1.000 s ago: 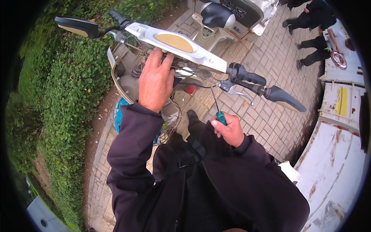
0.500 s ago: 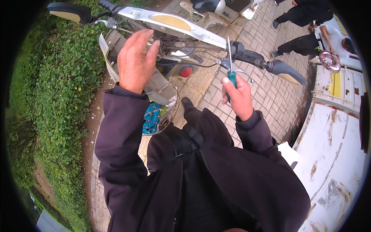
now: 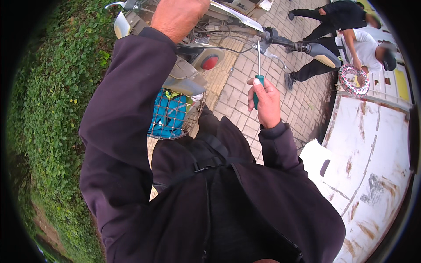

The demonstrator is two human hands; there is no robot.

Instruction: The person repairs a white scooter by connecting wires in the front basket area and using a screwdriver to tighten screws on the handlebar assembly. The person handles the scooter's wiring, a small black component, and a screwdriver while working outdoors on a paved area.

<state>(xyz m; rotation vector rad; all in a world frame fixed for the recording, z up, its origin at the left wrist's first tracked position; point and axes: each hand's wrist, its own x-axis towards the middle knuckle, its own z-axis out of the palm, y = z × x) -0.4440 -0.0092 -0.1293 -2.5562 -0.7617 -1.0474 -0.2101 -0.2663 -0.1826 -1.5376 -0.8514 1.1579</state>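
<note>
In my right hand (image 3: 268, 101) is a screwdriver (image 3: 260, 79) with a green handle, its fingers wrapped round it and its metal shaft pointing up. The tip shows close to the brake lever (image 3: 275, 58) of a scooter's handlebar; I cannot tell whether they touch. My left hand (image 3: 179, 18) reaches over the handlebar's white cover (image 3: 239, 15). Its fingers run out at the upper edge, so what they touch is hidden. Exposed wires (image 3: 217, 31) lie in the opened front, between my hands.
Below the handlebar hangs a wire basket (image 3: 173, 137) holding a blue item (image 3: 169, 115). A red light (image 3: 209, 62) shows behind it. A hedge (image 3: 57, 131) lines the left. At right are a scuffed white panel (image 3: 368, 153) and two people, one touching a flowered ring (image 3: 344, 84).
My left hand has moved up and right across the handlebar, its fingers leaving the picture. The screwdriver stays in my right hand. The view has shifted, and the people at right appear lower.
</note>
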